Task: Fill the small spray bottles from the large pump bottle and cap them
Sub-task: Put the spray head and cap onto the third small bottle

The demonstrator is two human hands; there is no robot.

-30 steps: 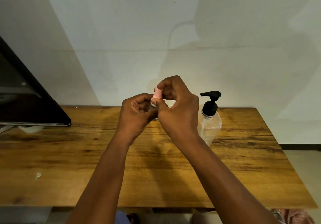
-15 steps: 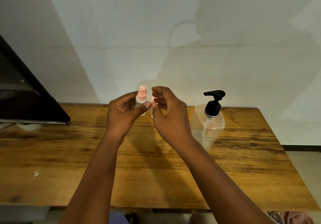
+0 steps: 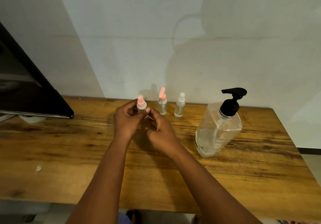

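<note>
- We see the left hand (image 3: 127, 119) curled round a small spray bottle (image 3: 141, 104) with a pink sprayer head, held upright above the bench (image 3: 69, 154); thumb and fingers (image 3: 132, 106) grasp its body
- The right hand (image 3: 160, 131) sits just beside the left, touching it; its fingers are curled, and we cannot tell whether they hold anything
- Behind the hands stand two more small bottles near the wall: one with a pink top (image 3: 162, 104); one with a clear top (image 3: 180, 106)
- The large pump bottle (image 3: 218, 128), clear with a black pump, stands to the right, well apart from the hands
- A dark flat object (image 3: 26, 88) lies at the bench's left end
</note>
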